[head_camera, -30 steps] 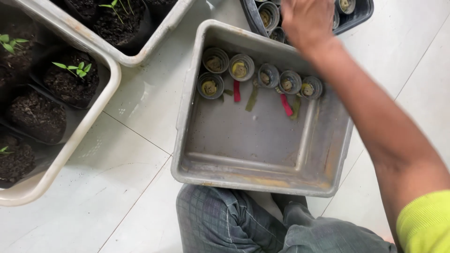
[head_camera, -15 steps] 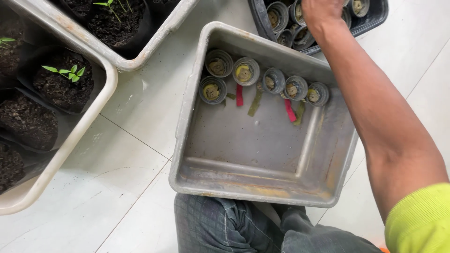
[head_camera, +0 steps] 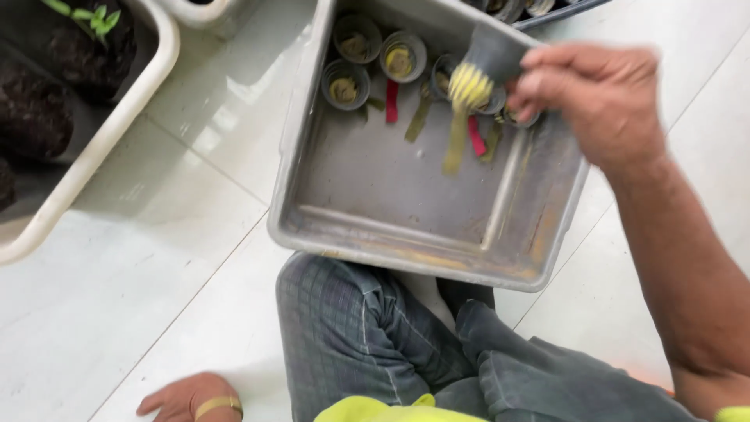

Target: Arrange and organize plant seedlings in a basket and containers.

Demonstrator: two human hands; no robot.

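A small dark grey pot (head_camera: 483, 69) with a yellow fibrous core and a yellowish strip hanging from its underside is held tipped on its side above a grey plastic tub (head_camera: 406, 254). It is blurred by motion. The right hand (head_camera: 605, 101) has it, fingers (head_camera: 562, 59) curled closed around the far end of the pot, so the open yellow end faces the camera and the strip dangles free over the tub's bare middle.

Below and behind it, along the tub's far wall, stand more pots of the same kind (head_camera: 373, 56), upright and packed touching one another in a row; red and olive strips (head_camera: 392, 101) trail from under them onto the tub bottom. The near half of the tub holds nothing and is stained yellowish along the rim.

The tub rests on a pale tiled floor (head_camera: 156, 297), just beyond the person's bent knee in grey checked trousers (head_camera: 351, 336). The left hand (head_camera: 191, 397), a gold band on one finger, lies flat on the floor at the bottom edge, fingers spread open and holding nothing, seemingly propping the body.

To the left, a white tray (head_camera: 117, 117) carries black bags of soil (head_camera: 39, 101); one has a green seedling (head_camera: 86, 16). A dark tray corner with more pots (head_camera: 516, 8) shows at the top edge
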